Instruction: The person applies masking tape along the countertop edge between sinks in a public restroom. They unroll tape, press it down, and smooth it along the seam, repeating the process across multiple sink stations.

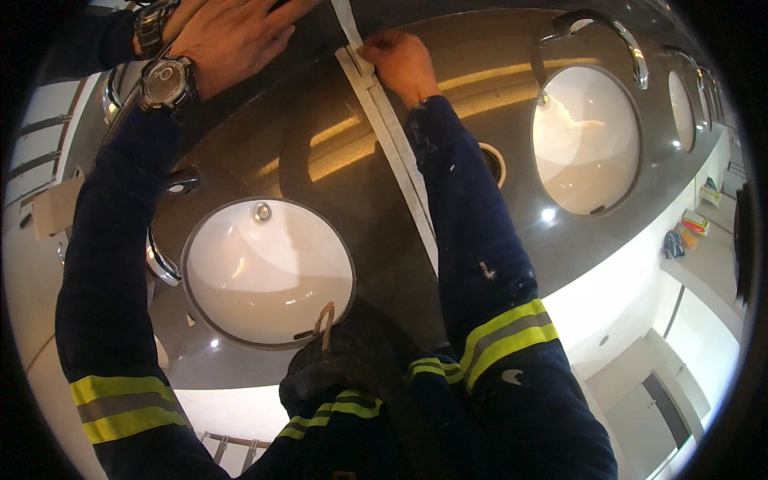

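A dark, glossy countertop [384, 264] stretches beneath my arms. Two pale strips of what looks like masking tape [392, 144] run side by side across it, with a narrow line between them. At the far end of these strips, my right hand [404, 68] pinches the tape, thumb and fingers together. My left hand [236, 48] lies with fingers stretched out against a dark reflective wall surface, likely a mirror, beyond the counter. A watch [168, 82] is on my left wrist, and its reflection shows alongside. A further pale strip [346, 22] appears in the reflection.
One white basin [272, 272] is set into the counter at the near left, another [588, 140] at right. A curved chrome faucet [632, 48] rises behind the right basin. A tape roll or ring [494, 164] sits partly behind my right forearm. Bags [688, 232] lie at far right.
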`<state>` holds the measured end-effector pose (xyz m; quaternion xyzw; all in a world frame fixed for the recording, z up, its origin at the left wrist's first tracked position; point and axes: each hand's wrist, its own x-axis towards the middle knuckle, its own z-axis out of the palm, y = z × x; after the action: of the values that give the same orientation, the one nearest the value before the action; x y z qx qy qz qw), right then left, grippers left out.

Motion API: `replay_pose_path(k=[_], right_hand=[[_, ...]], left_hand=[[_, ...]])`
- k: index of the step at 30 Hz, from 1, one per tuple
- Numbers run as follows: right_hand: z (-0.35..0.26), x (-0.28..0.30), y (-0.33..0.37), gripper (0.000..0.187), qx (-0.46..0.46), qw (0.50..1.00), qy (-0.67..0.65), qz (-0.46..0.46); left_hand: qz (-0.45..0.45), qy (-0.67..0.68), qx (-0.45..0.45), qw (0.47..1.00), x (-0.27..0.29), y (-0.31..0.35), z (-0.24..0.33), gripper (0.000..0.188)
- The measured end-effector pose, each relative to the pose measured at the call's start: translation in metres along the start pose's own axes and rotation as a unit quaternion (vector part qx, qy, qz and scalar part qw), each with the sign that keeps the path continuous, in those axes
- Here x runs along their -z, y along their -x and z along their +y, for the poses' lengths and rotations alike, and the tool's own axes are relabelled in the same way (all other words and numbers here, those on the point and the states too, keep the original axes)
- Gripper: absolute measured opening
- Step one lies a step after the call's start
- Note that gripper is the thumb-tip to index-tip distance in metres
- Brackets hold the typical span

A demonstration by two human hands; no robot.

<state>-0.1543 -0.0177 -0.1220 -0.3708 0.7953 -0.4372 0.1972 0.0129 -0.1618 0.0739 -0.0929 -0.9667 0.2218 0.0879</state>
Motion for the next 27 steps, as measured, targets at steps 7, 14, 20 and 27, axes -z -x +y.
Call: replay_pose_path(k=[7,14,20,27], right_hand=[[0.000,0.011,0.010,0.024,-0.002,0.999,0.016,-0.044],[-0.015,-0.003,-0.007,0.031,0.008,0.991,0.128,0.025],[-0.035,0.001,0.000,0.032,-0.030,0.996,0.049,0.065],[-0.027,-0.008,-0.005,0.031,-0.015,0.994,0.068,0.090]], left_hand=[[-0.001,-0.001,0.003,1.000,-0.001,0.001,0.000,0.061],[-0.034,-0.015,0.022,0.999,0.002,0.001,0.005,0.068],[-0.035,-0.032,0.026,0.999,0.001,0.005,0.005,0.068],[-0.009,-0.037,0.024,0.999,-0.004,0.002,0.004,0.066]])
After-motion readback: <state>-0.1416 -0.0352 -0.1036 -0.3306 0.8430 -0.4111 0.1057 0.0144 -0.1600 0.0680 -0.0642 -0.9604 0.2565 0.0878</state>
